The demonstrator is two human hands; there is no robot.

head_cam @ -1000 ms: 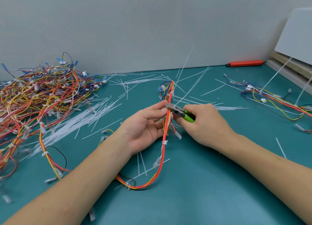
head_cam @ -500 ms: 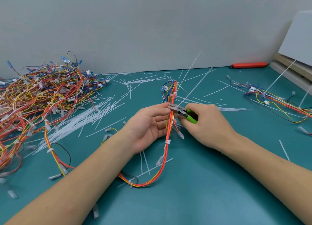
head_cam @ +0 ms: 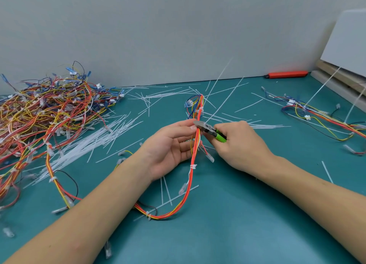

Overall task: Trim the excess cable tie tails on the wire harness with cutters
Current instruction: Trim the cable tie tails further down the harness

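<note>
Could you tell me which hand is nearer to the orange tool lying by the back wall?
Right. The right hand, gripping the cutters, sits below and left of the orange tool; the left hand, holding the harness, lies farther left.

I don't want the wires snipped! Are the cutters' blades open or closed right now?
Closed, it seems: the cutters show a single grey tip against the harness, with no gap visible. The right hand grips the green handles.

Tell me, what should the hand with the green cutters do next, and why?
Probably squeeze the cutters shut. The right hand holds their tip against the wire harness, right where a long white cable tie tail sticks up, while the left hand pinches the wires steady beside it.
</note>
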